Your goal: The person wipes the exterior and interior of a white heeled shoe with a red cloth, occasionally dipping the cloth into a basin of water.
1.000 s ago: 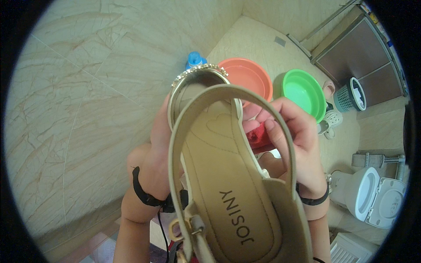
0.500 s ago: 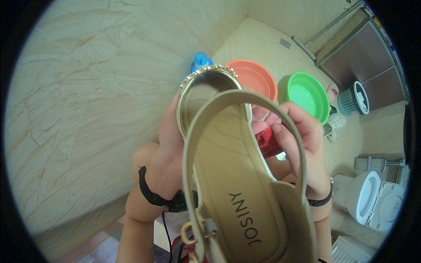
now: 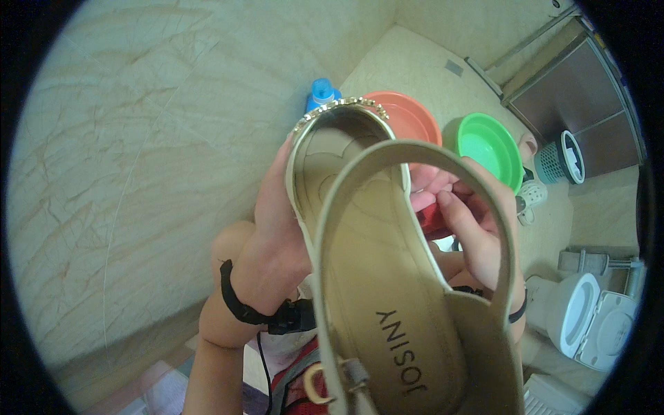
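Observation:
A beige strapped sandal fills the middle of the view, its jewelled toe band pointing away and its heel toward me. Along its left edge my left hand grips the front part, closed round the underside, with fingertips emerging on the right side. At the sandal's right edge, my right hand is closed on a red cloth. The loop of ankle strap arches in front of that hand. Most of the sole's underside and much of the cloth are hidden.
Beyond the sandal stand a blue bottle, an orange basin and a green basin. Pale clogs and a waste basket lie farther right. A toilet is at lower right. Marbled wall borders the left.
The sandal and both hands have shifted slightly to the right. The red cloth shows less beside the sandal's edge. Both grips remain.

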Demonstrator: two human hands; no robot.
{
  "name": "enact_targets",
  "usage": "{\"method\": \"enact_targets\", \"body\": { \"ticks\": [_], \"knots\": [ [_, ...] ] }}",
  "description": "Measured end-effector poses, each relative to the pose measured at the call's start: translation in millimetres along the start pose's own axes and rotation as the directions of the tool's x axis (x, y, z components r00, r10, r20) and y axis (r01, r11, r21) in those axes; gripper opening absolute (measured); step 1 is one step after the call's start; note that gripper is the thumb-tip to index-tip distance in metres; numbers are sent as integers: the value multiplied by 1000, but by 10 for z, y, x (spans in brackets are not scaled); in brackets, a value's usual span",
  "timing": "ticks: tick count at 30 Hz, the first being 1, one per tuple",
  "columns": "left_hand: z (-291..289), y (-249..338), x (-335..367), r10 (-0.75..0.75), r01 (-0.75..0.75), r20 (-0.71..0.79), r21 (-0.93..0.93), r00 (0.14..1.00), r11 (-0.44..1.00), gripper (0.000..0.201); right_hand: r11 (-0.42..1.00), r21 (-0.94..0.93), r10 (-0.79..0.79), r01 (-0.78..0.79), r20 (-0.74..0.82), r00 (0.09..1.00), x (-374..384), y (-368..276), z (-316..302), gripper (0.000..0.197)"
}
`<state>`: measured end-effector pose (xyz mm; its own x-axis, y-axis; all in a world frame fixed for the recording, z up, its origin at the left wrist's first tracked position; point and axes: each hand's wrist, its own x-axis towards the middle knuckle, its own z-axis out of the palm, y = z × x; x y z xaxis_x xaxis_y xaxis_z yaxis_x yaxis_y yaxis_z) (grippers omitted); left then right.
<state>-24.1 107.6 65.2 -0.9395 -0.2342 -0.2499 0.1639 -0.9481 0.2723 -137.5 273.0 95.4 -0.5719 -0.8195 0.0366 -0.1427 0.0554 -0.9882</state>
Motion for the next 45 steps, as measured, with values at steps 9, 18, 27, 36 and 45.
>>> {"method": "enact_targets", "body": {
  "ticks": [9, 18, 27, 36, 45],
  "knots": [
    [-74, -42, 133, -67, 63, -101, -43, 993, 997, 51, 977, 155, 153, -148, -18, 988, 3, 52, 20, 8],
    [89, -16, 41, -77, 126, 228, -212, 971, 969, 55, 1000, 15, 25, -26, 30, 999, 51, 156, -56, 9],
    [82, -12, 60, -148, 141, -14, -229, 989, 963, 56, 997, -17, 79, -81, -119, 990, 30, 295, 37, 9],
    [-78, -57, 92, 3, 12, 98, -152, 995, 988, 55, 978, 149, 158, -148, -53, 986, 18, 381, 41, 8],
    [-116, -40, 148, -13, 26, 78, -171, 997, 985, 63, 998, -28, 53, -52, 13, 999, 67, 329, 14, 9]
  ]
}}
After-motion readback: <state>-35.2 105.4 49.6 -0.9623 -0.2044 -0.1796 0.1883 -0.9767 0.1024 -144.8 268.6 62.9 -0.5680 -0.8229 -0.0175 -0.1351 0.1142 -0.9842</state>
